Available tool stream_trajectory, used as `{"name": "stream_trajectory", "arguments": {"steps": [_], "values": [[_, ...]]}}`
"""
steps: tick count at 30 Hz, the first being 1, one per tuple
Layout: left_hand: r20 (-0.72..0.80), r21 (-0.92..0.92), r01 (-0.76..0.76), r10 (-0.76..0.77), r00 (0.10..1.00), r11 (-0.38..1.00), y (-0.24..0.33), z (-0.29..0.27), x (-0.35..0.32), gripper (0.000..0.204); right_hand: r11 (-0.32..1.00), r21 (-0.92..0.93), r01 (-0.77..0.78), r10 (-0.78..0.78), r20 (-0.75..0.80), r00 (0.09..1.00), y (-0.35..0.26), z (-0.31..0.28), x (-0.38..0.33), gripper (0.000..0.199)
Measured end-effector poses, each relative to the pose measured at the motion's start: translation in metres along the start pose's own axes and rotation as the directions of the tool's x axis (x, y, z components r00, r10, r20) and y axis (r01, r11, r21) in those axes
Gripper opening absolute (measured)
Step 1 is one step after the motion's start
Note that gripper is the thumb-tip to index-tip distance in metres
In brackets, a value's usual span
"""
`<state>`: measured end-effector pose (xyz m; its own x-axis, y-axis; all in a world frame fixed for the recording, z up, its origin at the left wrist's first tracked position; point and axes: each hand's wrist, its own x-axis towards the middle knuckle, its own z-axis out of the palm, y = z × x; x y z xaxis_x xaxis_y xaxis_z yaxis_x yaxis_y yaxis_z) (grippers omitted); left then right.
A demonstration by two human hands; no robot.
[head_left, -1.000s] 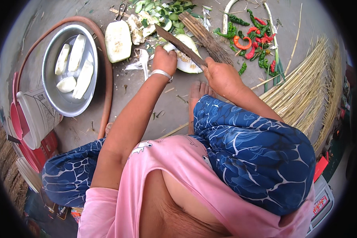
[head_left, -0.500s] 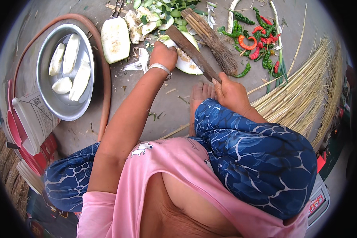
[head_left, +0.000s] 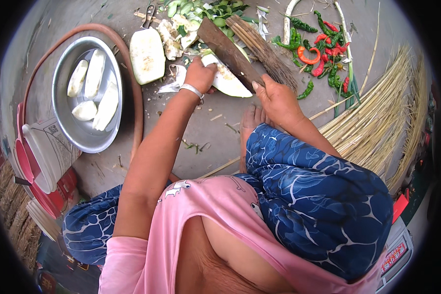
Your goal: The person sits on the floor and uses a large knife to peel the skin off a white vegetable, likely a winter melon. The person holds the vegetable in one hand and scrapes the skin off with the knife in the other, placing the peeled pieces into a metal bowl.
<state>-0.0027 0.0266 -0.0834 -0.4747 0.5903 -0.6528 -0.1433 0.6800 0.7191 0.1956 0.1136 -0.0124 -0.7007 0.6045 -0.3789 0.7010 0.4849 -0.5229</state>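
Note:
My left hand (head_left: 201,76) is closed on the left end of a pale gourd piece (head_left: 232,84), its seedy core showing. My right hand (head_left: 278,100) grips the near end of a cleaver (head_left: 228,53) with a wide, dark, worn blade. The blade slants along the far right side of the gourd piece; whether its edge touches the flesh I cannot tell. Left of my left hand lies another large cut gourd piece (head_left: 147,56), whitish inside. Beyond the hands are scooped-out seedy pulp (head_left: 171,41) and a heap of green peelings (head_left: 186,9).
A metal basin (head_left: 90,141) at left holds several peeled pieces, with a brown hose (head_left: 136,98) curving round it. A worn brush (head_left: 262,46) lies beyond the cleaver. Red and green chillies (head_left: 323,54) and a straw broom (head_left: 372,117) lie at right. My bare foot (head_left: 252,117) is close by.
The cleaver has turned, showing more of its broad face, and sits off to the gourd piece's far side. More of the cut flesh shows. Both hands have shifted slightly, and the whole view has moved.

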Motion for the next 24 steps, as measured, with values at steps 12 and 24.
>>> {"name": "stream_trajectory", "arguments": {"steps": [12,24], "values": [[0.443,-0.614,0.126,0.208,0.872,0.779,-0.020,-0.067,-0.017,0.054,0.973,0.232,0.023,-0.009,-0.060,0.998,0.015,0.001,0.006,0.049],[0.315,-0.570,0.110,0.093,0.944,0.814,-0.005,-0.076,-0.020,0.057,0.806,-0.566,0.175,-0.446,-0.384,0.809,0.023,-0.019,0.045,0.038]]}}
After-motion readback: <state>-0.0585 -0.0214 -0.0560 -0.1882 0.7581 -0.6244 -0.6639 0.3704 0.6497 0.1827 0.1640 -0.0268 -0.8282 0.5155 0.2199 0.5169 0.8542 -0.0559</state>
